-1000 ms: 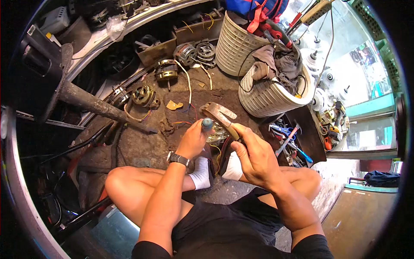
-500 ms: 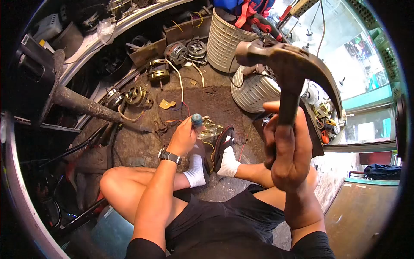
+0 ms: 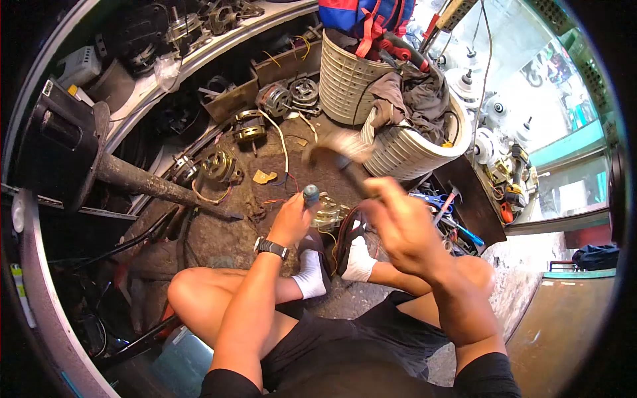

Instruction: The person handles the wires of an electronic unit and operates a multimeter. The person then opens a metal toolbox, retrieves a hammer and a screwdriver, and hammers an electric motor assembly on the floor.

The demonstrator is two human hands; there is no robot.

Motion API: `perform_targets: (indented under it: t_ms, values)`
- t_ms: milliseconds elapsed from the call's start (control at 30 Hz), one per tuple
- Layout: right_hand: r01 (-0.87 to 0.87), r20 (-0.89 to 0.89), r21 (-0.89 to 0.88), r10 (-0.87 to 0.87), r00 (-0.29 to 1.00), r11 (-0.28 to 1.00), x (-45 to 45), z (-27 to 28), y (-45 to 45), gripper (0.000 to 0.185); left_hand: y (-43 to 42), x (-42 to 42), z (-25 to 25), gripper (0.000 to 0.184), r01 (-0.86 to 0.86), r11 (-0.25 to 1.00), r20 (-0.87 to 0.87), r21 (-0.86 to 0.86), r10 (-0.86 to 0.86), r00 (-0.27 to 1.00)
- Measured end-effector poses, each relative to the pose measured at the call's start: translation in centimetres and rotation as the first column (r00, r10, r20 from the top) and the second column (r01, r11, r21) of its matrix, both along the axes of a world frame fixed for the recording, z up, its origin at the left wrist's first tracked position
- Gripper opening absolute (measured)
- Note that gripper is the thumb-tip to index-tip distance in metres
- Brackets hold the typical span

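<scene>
My right hand (image 3: pixel 403 229) is wrapped round the handle of a claw hammer (image 3: pixel 353 174), whose head is blurred by motion just above and right of my left hand. My left hand (image 3: pixel 289 223), with a watch on its wrist, grips an upright tool with a round teal handle end (image 3: pixel 310 193); its lower part is hidden. Beneath and beside the left hand, an electric motor part (image 3: pixel 330 211) with coils lies on the floor between my feet, partly covered by the hand.
Several motors (image 3: pixel 249 126) and loose wires lie on the floor ahead. White baskets (image 3: pixel 348 83) with cloth and bags stand at the back. A metal post (image 3: pixel 156 183) juts in from the left. Hand tools (image 3: pixel 443 205) lie right of my right hand.
The hammer has swung down and left from its raised position, coming close to the teal handle end. My left hand still grips the tool; the whole view has shifted slightly.
</scene>
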State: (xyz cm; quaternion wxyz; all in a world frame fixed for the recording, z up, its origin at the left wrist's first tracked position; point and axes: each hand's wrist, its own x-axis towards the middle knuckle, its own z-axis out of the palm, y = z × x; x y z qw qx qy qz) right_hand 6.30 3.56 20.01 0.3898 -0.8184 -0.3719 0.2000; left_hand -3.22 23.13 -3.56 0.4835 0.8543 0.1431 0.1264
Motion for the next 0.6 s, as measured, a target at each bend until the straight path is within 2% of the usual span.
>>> perform_targets:
  t_ms: [33,100,133,200,233,267,300,333,367,400,433,467,533,567,600]
  values:
    - [-0.021,0.223,0.224,-0.031,0.974,0.974,0.0,1.1,-0.2,0.024,0.0,0.0,-0.2,0.022,-0.004,1.0,-0.005,-0.002,0.004,1.0]
    - [0.154,0.025,0.417,-0.18,0.983,0.896,-1.1,4.3,-1.1,0.027,0.0,0.0,-0.7,0.022,-0.001,1.0,0.014,-0.028,0.001,1.0]
    - [0.129,-0.147,0.681,-0.038,0.988,0.72,-0.9,2.2,-1.0,0.026,0.0,0.0,-0.7,0.022,0.001,1.0,0.015,-0.025,0.0,1.0]
    - [-0.055,0.059,0.556,0.026,0.998,0.83,-0.1,-4.1,-0.8,0.024,-0.2,0.1,-0.6,0.023,-0.007,1.0,0.015,0.028,0.007,1.0]
    - [-0.081,0.383,0.058,0.052,0.922,0.995,0.0,-6.7,-0.9,0.026,-0.1,0.2,-1.4,0.024,0.005,0.999,0.075,0.035,-0.007,0.997]
    - [-0.028,-0.053,-0.246,0.016,0.998,0.969,0.3,-8.9,-1.2,0.03,-0.2,0.3,-0.7,0.024,-0.057,0.998,-0.024,-0.018,0.057,0.998]
    - [-0.01,-0.078,-0.23,-0.008,0.997,0.973,0.6,-8.8,-2.0,0.028,0.3,0.0,0.1,0.024,-0.103,0.993,-0.138,-0.057,0.094,0.986]
    - [-0.016,0.001,-0.133,0.016,1.0,0.991,1.4,-7.9,-2.0,0.028,0.5,0.2,-1.6,0.025,-0.081,0.996,-0.023,-0.028,0.08,0.997]
    - [-0.033,0.027,-0.058,0.034,0.999,0.998,0.2,-6.3,-2.3,0.028,0.2,-0.1,-1.2,0.025,-0.096,0.995,-0.037,-0.041,0.094,0.995]
    - [0.039,-0.03,0.019,-0.039,0.999,0.999,-0.4,-4.5,-2.4,0.028,-0.4,-1.1,-1.1,0.025,-0.062,0.998,-0.014,-0.016,0.062,0.998]
    - [0.077,-0.1,0.003,-0.077,0.992,0.997,-0.6,-2.9,-2.3,0.027,-0.4,-0.4,-0.7,0.024,-0.04,0.999,0.046,0.017,0.04,0.998]
    - [0.126,-0.079,0.042,-0.122,0.989,0.991,-0.5,-2.9,-2.4,0.026,-0.3,-0.4,-0.2,0.022,-0.032,0.996,0.0,-0.086,0.032,0.999]
    - [0.216,-0.13,0.139,-0.198,0.971,0.966,-1.1,-3.8,-2.8,0.024,-1.1,-1.2,0.2,0.018,-0.065,0.992,-0.021,-0.109,0.063,0.998]
    - [0.196,-0.119,0.148,-0.179,0.977,0.969,-1.1,-4.3,-2.9,0.024,-1.1,-1.0,0.4,0.018,-0.059,0.99,0.0,-0.124,0.06,0.998]
    - [0.218,-0.173,0.075,-0.203,0.964,0.973,-1.4,-4.9,-3.3,0.024,-1.4,-0.9,-0.3,0.018,-0.059,0.997,0.116,-0.05,0.064,0.991]
